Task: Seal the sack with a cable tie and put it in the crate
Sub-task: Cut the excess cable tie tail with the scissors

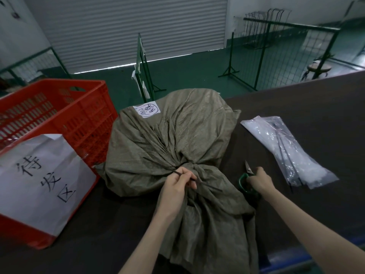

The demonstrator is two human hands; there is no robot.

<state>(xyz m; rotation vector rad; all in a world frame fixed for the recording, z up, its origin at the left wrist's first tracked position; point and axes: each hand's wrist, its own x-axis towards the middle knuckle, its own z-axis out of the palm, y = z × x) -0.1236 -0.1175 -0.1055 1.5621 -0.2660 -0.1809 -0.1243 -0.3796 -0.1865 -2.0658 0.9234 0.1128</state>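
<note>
At cinched neck of olive woven sack (167, 135): left hand (178, 184) pinching thin black cable tie (209, 186); tail pointing right toward right hand (260, 179), nearer, gripping green-handled scissors (248, 170).

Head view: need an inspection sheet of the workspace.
Surface: dark table, sack lying on it.
Job's things: sack neck bunched, cable tie at it, tail sticking out; red crate left of the sack, paper sign on its front.
Clutter: plastic bag of ties right of the sack.
Hands: left hand pinches the cable tie; right hand grips scissors beside the sack.
Cables: nothing seen.
Surroundings: roller shutter, mesh fences, green floor.
</note>
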